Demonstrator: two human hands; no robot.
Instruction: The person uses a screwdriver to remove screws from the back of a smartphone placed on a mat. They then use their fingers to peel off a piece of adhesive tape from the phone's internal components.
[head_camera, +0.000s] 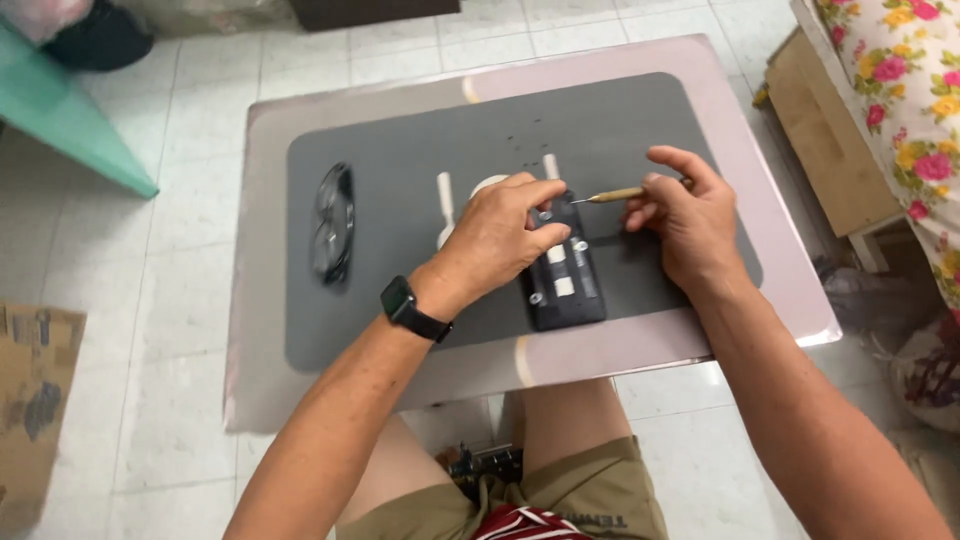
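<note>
An opened black phone (566, 275) lies face down on a dark grey mat (400, 300), its insides showing white and grey parts. My left hand (500, 235) rests on the phone's upper end, fingers pressing it down. My right hand (690, 215) holds a thin screwdriver with a tan handle (615, 195), its tip pointing left at the phone's top edge. A smartwatch (412, 310) is on my left wrist.
A pair of glasses (333, 222) lies at the mat's left. White plastic pieces (445, 195) and tiny dark screws (525, 140) sit behind my left hand. The small metal table (260, 350) stands on a tiled floor. A floral cloth (900, 90) and wooden frame are at right.
</note>
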